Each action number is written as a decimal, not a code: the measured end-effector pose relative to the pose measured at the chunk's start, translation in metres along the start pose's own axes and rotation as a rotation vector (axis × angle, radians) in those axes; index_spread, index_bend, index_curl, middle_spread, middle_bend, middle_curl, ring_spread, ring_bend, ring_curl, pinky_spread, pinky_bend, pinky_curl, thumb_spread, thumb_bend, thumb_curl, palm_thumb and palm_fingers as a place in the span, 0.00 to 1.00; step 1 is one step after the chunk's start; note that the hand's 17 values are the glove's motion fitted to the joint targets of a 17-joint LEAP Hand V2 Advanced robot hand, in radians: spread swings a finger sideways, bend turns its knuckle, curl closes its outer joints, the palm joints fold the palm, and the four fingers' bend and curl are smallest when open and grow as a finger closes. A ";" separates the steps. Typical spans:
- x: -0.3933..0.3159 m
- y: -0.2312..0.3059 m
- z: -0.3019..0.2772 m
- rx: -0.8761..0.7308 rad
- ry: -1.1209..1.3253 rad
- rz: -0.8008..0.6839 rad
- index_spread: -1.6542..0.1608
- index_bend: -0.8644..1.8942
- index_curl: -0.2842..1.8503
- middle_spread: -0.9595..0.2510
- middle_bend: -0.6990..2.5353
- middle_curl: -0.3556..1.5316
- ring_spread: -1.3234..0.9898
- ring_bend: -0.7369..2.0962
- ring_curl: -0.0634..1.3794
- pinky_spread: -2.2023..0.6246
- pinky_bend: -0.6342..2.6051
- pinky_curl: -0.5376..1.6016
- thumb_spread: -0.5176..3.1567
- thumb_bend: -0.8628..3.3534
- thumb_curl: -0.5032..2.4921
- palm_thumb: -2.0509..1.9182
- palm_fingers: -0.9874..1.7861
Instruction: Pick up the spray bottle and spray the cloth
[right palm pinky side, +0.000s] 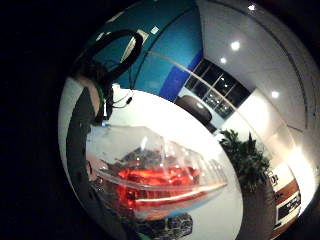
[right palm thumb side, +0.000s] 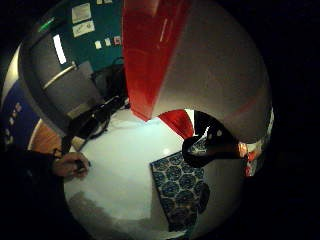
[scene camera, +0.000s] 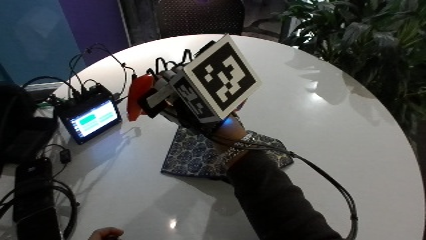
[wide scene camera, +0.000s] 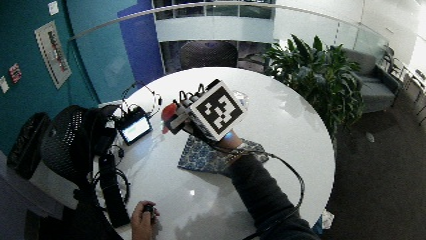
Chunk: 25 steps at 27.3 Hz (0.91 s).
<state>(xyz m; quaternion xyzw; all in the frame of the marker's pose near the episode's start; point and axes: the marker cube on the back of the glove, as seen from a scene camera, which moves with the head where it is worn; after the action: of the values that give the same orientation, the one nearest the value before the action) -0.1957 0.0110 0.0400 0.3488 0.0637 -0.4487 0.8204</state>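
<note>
Above the round white worktop (scene camera: 346, 125), the black-gloved right hand (scene camera: 200, 117) is curled around a spray bottle with a red trigger head and clear body (scene camera: 138, 97), holding it up in the air. Below it, a blue patterned cloth (scene camera: 193, 152) lies flat on the worktop.

red spray bottle (right palm thumb side: 152, 55) close to palm, above blue patterned cloth (right palm thumb side: 180, 187) on white table (right palm thumb side: 120, 170)

black glove (scene camera: 200, 117), dark sleeve (scene camera: 279, 200), metal wristband (scene camera: 234, 147)
</note>
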 end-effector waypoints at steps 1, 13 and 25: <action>-0.005 -0.002 0.000 0.005 -0.033 0.011 0.76 0.37 0.35 0.63 0.36 0.47 0.49 0.49 0.39 0.68 0.32 0.46 0.44 0.20 0.33 0.74 0.81; -0.041 -0.019 0.005 0.037 -0.546 0.143 0.76 0.37 0.35 0.62 0.37 0.48 0.49 0.49 0.39 0.68 0.33 0.46 0.44 0.20 0.33 0.74 0.80; -0.050 -0.019 0.049 0.019 -0.974 0.393 0.75 0.37 0.35 0.63 0.36 0.48 0.49 0.49 0.39 0.68 0.33 0.46 0.45 0.20 0.33 0.74 0.80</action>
<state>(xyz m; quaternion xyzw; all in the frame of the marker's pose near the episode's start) -0.2500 0.0077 0.0880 0.1126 -0.3959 -0.3971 0.8203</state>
